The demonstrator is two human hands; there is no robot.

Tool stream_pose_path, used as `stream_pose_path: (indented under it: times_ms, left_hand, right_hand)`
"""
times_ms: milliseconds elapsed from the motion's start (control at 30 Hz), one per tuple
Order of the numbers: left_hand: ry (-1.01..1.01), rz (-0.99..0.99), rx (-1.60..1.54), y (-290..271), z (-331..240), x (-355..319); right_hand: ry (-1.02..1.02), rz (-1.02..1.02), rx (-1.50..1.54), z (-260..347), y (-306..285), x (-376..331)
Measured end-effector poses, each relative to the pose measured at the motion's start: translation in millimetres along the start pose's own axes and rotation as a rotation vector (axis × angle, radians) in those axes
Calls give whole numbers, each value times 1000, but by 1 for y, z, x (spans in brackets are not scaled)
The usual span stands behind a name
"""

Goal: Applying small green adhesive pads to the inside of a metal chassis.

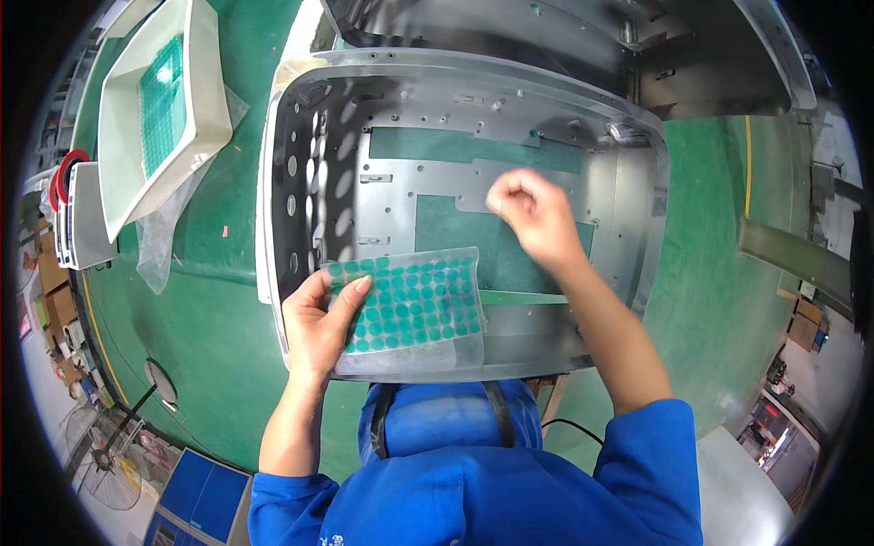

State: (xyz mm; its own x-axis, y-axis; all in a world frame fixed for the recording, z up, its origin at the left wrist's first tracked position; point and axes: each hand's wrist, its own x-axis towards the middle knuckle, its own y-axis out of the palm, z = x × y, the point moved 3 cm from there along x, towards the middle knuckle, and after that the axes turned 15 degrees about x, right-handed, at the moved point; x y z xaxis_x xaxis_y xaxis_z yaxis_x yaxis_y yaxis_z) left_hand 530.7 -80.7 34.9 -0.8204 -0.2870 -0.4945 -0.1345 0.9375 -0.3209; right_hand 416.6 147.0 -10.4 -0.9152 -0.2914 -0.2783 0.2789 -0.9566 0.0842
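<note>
My left hand grips the left edge of a clear sheet covered in rows of green round stickers, thumb on top. A paler backing sheet shows under its lower edge. The sheet is over the near left part of a large grey metal housing, which has round holes along its left wall and rectangular cut-outs in its floor. My right hand hovers over the middle of the housing, thumb and fingers curled together in a pinch. Whatever is between those fingertips, if anything, is too small to tell.
Left of the housing, a white bin holds more green sticker sheets, beside clear plastic film on the green surface. A second metal housing stands at the far right. A fan is at the lower left.
</note>
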Motion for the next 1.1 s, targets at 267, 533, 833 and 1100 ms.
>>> stream_pose_path:
  times_ms: [267,533,833,1100]
  left_hand:
    - [-27,-47,-40,-1,6,-1]
    - [-80,-22,-55,0,4,1]
    - [-41,-33,-14,2,2,4]
    - [-40,-38,-12,3,3,5]
  right_hand:
    - [-27,-38,-567,-53,-18,56]
    - [8,-57,-678,-51,-15,58]
    - [83,-68,-690,-50,-12,59]
    - [-79,-82,-749,-51,-11,53]
